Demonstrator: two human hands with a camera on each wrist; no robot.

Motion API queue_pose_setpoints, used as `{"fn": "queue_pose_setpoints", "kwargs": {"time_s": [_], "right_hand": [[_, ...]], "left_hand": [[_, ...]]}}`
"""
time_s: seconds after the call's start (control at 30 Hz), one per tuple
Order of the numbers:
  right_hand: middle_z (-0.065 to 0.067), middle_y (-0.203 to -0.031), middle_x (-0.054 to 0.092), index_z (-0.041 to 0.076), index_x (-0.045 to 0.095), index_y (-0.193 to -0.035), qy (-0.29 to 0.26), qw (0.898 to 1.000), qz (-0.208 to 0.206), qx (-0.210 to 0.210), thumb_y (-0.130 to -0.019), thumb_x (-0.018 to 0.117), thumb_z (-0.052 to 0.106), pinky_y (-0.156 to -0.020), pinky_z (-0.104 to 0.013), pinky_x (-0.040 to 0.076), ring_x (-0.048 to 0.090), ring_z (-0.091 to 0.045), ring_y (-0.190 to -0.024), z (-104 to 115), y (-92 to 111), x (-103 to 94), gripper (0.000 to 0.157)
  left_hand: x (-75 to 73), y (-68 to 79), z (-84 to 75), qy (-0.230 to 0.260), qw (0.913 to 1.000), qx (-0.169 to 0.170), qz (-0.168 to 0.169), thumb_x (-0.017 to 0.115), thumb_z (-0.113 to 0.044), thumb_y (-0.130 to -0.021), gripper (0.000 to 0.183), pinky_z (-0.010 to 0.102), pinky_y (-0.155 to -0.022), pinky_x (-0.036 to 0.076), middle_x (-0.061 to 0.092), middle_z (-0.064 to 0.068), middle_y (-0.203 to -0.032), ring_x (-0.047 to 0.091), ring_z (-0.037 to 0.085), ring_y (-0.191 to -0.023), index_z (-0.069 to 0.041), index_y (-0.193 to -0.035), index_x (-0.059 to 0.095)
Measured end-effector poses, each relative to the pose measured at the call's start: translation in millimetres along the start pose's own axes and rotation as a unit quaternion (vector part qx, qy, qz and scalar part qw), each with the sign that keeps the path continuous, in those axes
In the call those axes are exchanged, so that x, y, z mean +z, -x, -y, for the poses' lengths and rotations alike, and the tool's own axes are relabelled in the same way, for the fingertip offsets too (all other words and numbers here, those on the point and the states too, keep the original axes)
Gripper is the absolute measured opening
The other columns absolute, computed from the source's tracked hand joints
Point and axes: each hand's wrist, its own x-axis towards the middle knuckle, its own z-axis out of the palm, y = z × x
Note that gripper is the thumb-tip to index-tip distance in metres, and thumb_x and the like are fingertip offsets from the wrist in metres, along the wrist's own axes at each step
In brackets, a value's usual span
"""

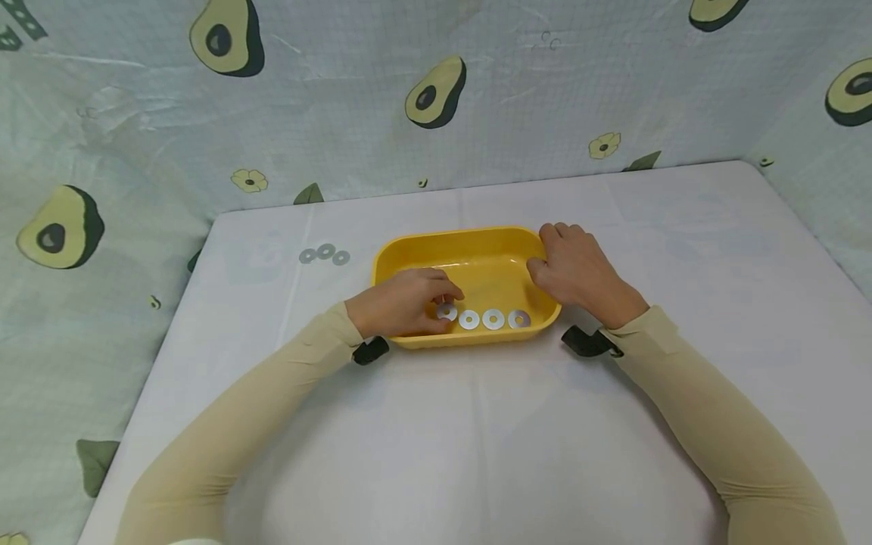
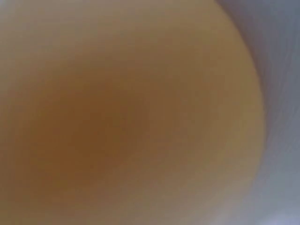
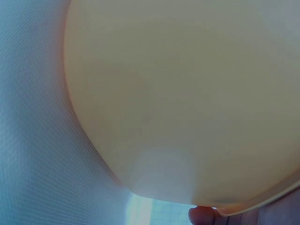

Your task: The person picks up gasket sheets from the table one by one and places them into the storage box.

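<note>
While the right hand (image 1: 575, 269) holds the right end of the yellow tray (image 1: 470, 341), thumb inside and fingers over the rim, presumably to steady it, the left hand (image 1: 409, 303) reaches across the tray's left end. Its grip is narrow around the leftmost washer (image 1: 453, 311); whether it pinches it cannot be told. Three spaced washers (image 1: 487, 319) complete a row along the tray's near wall, perhaps for easy reach; three loose washers (image 1: 320, 251) lie on the table (image 1: 477, 454), left of the tray. Only the right wrist view shows the tray's outer wall, with fingertips (image 3: 202, 215) at its rim; neither wrist view shows washers.
</note>
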Motion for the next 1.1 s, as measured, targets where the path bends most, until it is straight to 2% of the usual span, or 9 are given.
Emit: {"fn": "queue_pose_setpoints", "kwargs": {"time_s": [0.17, 0.4, 0.67, 1.1], "right_hand": [[-0.023, -0.102, 0.058, -0.011, 0.054, -0.120, -0.001, 1.000, 0.002, 0.002, -0.093, 0.038, 0.021, -0.083, -0.048, 0.045, 0.051, -0.038, -0.092, 0.1, 0.3, -0.4, 0.045], [-0.023, -0.102, 0.058, -0.011, 0.055, -0.120, 0.000, 1.000, 0.003, 0.004, -0.093, 0.038, 0.022, -0.084, -0.048, 0.045, 0.052, -0.038, -0.093, 0.2, 0.2, -0.2, 0.045], [-0.023, -0.102, 0.058, -0.011, 0.055, -0.119, -0.002, 1.000, 0.000, 0.005, -0.093, 0.039, 0.022, -0.083, -0.048, 0.045, 0.051, -0.038, -0.092, 0.6, 0.0, -0.2, 0.045], [-0.022, -0.099, 0.056, -0.010, 0.055, -0.114, 0.001, 1.000, -0.005, -0.001, -0.093, 0.039, 0.021, -0.081, -0.047, 0.043, 0.050, -0.037, -0.090, 0.0, -0.4, 0.8, 0.041]], "left_hand": [[0.6, -1.3, 0.7, -0.011, 0.9998, 0.002, 0.017, 0.075, -0.020, -0.091, 0.031, 0.034, -0.091, 0.056, 0.073, 0.007, -0.108, 0.064, 0.018, -0.094, -0.005, -0.118, 0.074], [2.2, -2.4, 1.9, -0.020, 0.9993, 0.017, 0.027, 0.077, -0.018, -0.090, 0.029, 0.033, -0.088, 0.057, 0.074, 0.008, -0.110, 0.065, 0.018, -0.093, -0.004, -0.115, 0.074], [-0.4, -5.4, 1.2, -0.027, 0.9982, 0.014, 0.052, 0.077, -0.016, -0.090, 0.030, 0.032, -0.088, 0.057, 0.075, 0.009, -0.112, 0.065, 0.018, -0.093, -0.004, -0.117, 0.074], [-0.2, -8.4, 4.0, -0.013, 0.9975, 0.002, 0.070, 0.077, -0.017, -0.090, 0.033, 0.029, -0.086, 0.056, 0.075, 0.008, -0.112, 0.063, 0.015, -0.090, -0.004, -0.120, 0.073]]}}
